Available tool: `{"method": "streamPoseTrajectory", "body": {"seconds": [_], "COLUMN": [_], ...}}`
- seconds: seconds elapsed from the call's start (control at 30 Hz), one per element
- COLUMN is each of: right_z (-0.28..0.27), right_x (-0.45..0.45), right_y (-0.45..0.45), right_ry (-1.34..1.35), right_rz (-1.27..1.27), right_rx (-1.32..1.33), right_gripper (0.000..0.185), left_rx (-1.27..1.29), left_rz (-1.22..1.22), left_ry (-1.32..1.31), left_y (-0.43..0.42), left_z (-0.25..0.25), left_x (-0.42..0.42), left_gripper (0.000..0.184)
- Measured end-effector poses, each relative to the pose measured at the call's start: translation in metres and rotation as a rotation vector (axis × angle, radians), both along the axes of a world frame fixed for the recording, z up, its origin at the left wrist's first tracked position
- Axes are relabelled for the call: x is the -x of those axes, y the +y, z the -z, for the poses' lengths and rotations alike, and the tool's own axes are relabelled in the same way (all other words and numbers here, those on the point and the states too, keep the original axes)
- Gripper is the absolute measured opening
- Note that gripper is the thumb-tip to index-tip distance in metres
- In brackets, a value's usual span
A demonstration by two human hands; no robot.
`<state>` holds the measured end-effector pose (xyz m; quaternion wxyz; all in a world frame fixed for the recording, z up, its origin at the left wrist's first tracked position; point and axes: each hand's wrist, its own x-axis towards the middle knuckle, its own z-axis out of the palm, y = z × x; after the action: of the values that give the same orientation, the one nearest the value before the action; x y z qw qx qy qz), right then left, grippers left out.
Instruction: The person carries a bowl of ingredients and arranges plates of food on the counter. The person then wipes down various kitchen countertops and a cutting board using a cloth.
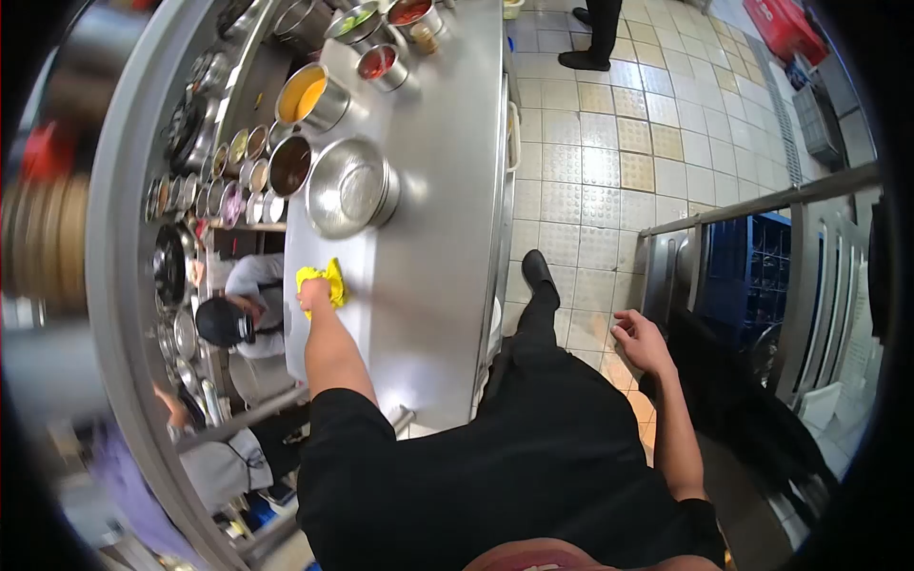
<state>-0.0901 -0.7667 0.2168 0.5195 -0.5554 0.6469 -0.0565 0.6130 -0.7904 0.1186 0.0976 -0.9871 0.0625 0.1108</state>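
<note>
My left hand is closed on a yellow cloth, pressed to a pale strip along the far side of the steel counter. Just beyond that hand stands a wide metal bowl, apparently stacked on others, with perforations at its bottom. A pot with dark contents is beside the bowl. Away from the counter, my right hand hangs in the air over the floor. Its fingers are loosely bent and partly apart, with nothing in them.
Further along the counter are a pot of orange liquid and containers of red food. Small ingredient tins line a lower level. One co-worker in a dark cap is across the counter; another person's legs show on the tiled floor.
</note>
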Motion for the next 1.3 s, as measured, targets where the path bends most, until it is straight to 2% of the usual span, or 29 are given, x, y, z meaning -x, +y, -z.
{"method": "streamPoseTrajectory", "body": {"seconds": [0.07, 0.2, 0.23, 0.3, 0.37, 0.4, 0.5, 0.57, 0.6, 0.63, 0.7, 0.77, 0.9, 0.97, 1.0, 1.03, 1.13, 1.27, 1.3], "right_z": [0.025, 0.093, 0.109, 0.133, 0.143, 0.149, 0.163, 0.169, 0.163, 0.155, 0.160, 0.177, 0.168, 0.197, 0.184, 0.194, 0.204, 0.227, 0.230], "right_x": [-0.005, -0.001, 0.006, 0.025, 0.043, 0.055, 0.089, 0.103, 0.106, 0.109, 0.114, 0.118, 0.102, 0.109, 0.106, 0.112, 0.136, 0.190, 0.203], "right_y": [-0.031, -0.062, -0.067, -0.067, -0.075, -0.076, -0.081, -0.093, -0.104, -0.113, -0.138, -0.163, -0.237, -0.267, -0.285, -0.300, -0.341, -0.385, -0.395], "right_ry": [0.030, 0.189, 0.253, 0.300, 0.312, 0.362, 0.407, 0.421, 0.430, 0.440, 0.430, 0.426, 0.320, 0.233, 0.266, 0.262, 0.247, 0.256, 0.234], "right_rz": [0.007, -0.077, -0.111, -0.085, -0.079, -0.064, 0.022, 0.017, 0.028, 0.036, -0.027, -0.111, -0.126, -0.096, -0.138, -0.142, -0.136, -0.068, -0.038], "right_rx": [-0.064, -0.207, -0.237, -0.275, -0.297, -0.318, -0.348, -0.355, -0.357, -0.362, -0.306, -0.217, -0.140, -0.144, -0.119, -0.106, -0.112, -0.167, -0.263], "right_gripper": [0.038, 0.040, 0.041, 0.039, 0.037, 0.035, 0.035, 0.034, 0.033, 0.033, 0.033, 0.033, 0.034, 0.035, 0.036, 0.036, 0.035, 0.029, 0.027], "left_rx": [0.000, -0.076, -0.040, 0.210, 0.259, 0.267, 0.483, 0.610, 0.462, 0.571, 0.468, 0.498, 0.492, 0.397, 0.366, 0.333, 0.372, 0.335, 0.322], "left_rz": [-0.001, 0.161, 0.227, 0.236, 0.333, 0.458, 0.566, 0.746, 0.768, 0.685, 0.741, 0.763, 0.873, 0.799, 0.737, 0.672, 0.602, 0.587, 0.597], "left_ry": [0.013, -0.032, 0.008, 0.064, -0.013, -0.048, 0.036, 0.083, 0.050, 0.143, 0.090, 0.116, 0.001, -0.020, 0.003, 0.028, 0.060, 0.077, 0.090], "left_y": [-0.035, -0.101, -0.110, -0.118, -0.126, -0.117, -0.106, -0.103, -0.100, -0.098, -0.087, -0.071, -0.011, 0.008, 0.017, 0.026, 0.039, -0.016, -0.041], "left_z": [-0.004, 0.003, 0.017, 0.041, 0.016, 0.017, 0.015, 0.003, -0.002, -0.010, -0.029, -0.043, -0.017, -0.024, -0.025, -0.029, -0.035, -0.050, -0.059], "left_x": [-0.018, -0.070, -0.101, -0.136, -0.104, -0.102, -0.094, -0.068, -0.056, -0.038, 0.000, 0.031, 0.065, 0.106, 0.128, 0.153, 0.234, 0.338, 0.360], "left_gripper": [0.042, 0.036, 0.037, 0.041, 0.042, 0.044, 0.043, 0.045, 0.046, 0.044, 0.044, 0.044, 0.045, 0.047, 0.048, 0.049, 0.052, 0.051, 0.051]}}
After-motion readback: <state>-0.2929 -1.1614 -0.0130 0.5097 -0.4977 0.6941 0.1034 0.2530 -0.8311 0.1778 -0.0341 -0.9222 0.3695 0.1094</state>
